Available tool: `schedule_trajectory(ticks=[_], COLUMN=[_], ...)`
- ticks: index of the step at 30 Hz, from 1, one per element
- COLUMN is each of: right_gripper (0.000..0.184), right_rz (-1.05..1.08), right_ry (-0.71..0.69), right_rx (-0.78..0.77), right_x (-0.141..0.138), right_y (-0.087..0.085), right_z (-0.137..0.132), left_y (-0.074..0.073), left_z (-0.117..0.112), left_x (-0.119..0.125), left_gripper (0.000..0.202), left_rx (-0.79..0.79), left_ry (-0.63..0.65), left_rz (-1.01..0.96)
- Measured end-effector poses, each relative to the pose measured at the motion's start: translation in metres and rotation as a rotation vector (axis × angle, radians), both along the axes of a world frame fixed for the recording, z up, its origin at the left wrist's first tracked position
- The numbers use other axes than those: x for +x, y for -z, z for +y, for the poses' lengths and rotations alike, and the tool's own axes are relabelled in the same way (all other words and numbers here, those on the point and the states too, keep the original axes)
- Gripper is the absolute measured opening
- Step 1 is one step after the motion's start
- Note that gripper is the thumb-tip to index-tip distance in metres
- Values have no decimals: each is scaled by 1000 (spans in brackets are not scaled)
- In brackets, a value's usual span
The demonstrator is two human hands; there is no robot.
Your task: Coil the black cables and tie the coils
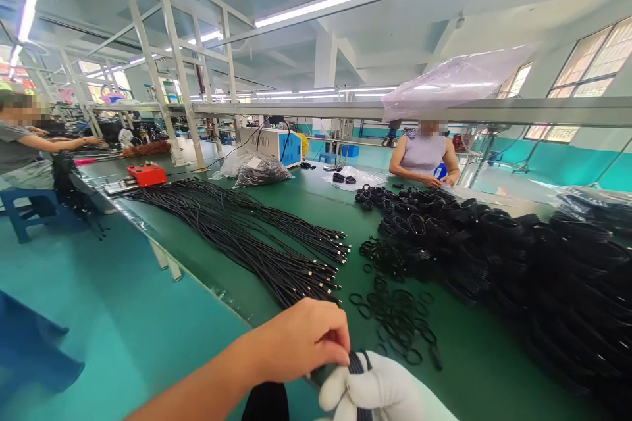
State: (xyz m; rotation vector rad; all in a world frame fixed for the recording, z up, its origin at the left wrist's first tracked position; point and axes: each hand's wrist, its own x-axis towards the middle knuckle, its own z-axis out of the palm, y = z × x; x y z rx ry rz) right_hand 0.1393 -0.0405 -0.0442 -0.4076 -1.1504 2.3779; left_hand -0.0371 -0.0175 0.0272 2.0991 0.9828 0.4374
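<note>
My right hand [388,387], in a white glove, is closed round a small coiled bundle of black cable [356,368] at the bottom of the view. My left hand [309,335], bare, pinches with thumb and fingers at the upper edge of that coil. What lies between its fingertips is hidden. Just beyond my hands, loose black rubber bands [395,309] are scattered on the green tabletop [464,355]. Straight black cables [237,230] lie in a long bundle to the left, their plug ends towards me.
Coiled black cables [494,243] are heaped on the right. At the back stand a red device [149,174], a clear bag of dark items [259,170] and a blue-white machine [276,145]. A co-worker [424,158] sits across the table; another person [24,138] works far left.
</note>
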Motion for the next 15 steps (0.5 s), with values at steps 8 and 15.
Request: schedule_trajectory(ticks=[8, 15], right_gripper=[33, 33], right_rz=[-153, -229], right_ry=[-24, -104], right_rx=[198, 248], right_x=[4, 13], right_y=[-7, -18], right_z=[16, 22], left_y=[32, 48], left_z=[-14, -15], left_x=[2, 18], left_gripper=[20, 9], left_rx=[-287, -140], left_ry=[-101, -180], left_rz=[-335, -492])
